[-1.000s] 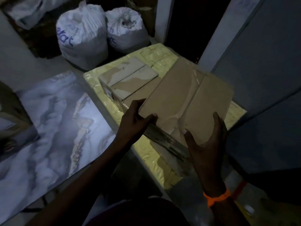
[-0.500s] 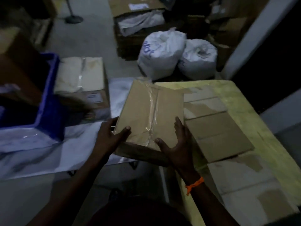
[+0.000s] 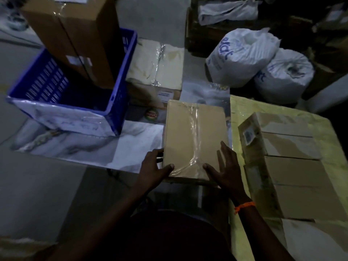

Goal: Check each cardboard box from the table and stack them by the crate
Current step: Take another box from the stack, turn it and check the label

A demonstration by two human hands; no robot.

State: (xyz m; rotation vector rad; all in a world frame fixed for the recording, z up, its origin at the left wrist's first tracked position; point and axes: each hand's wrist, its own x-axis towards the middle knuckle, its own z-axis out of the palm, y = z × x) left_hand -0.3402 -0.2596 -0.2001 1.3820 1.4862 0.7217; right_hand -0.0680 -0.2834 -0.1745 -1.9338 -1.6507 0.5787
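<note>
Between crate [image 3: 122,81] and table [image 3: 244,110]: box [image 3: 188,132]

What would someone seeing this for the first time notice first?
The taped cardboard box in the middle, gripped at its near left corner by the left hand with the right hand flat on its top. To its upper left stands a bright blue crate with a tall brown carton in it; to the right, more boxes line the yellow-green table.
</note>
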